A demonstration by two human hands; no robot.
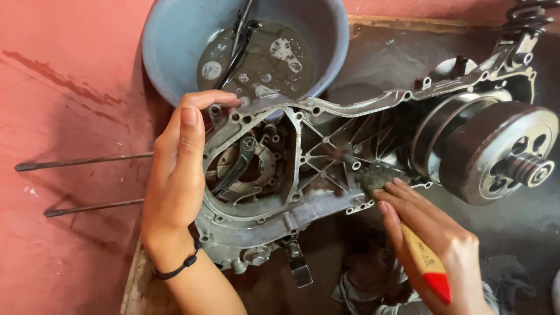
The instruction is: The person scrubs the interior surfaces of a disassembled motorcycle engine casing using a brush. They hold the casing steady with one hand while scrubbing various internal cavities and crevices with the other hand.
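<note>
A: What is seen at the far left?

B: Two thin dark metal rods (81,160) are laid on the red floor (64,87), well apart from each other. Their right ends are hidden behind the left hand (175,175).

A: How is that hand posed?

B: It is raised from a forearm entering at the bottom, with a black cord band (178,268) worn at the wrist. The fingers are curled over the upper left rim of the engine crankcase (291,169), the thumb is laid flat along the rim, and the casting is held steady.

A: What is the crankcase like?

B: A grey cast-metal housing is shown, dull and greasy, with ribbed webs, bolt holes along the edge and a round opening where dark inner parts are seen. It is rested on a dark, grimy surface (385,58). Just behind it a blue plastic basin (175,41) of murky, foamy liquid is set, with a dark tool stood in it.

A: And the right hand (431,245)?

B: It is closed around a brush (423,259) with a pale wooden handle tipped red. The bristles are pressed onto the casing's lower edge and are blurred. Part of the handle is covered by the fingers.

A: Farther right?

B: A rusty brown clutch drum (496,154) is mounted there; a coil spring (528,11) is cut off at the top corner.
</note>
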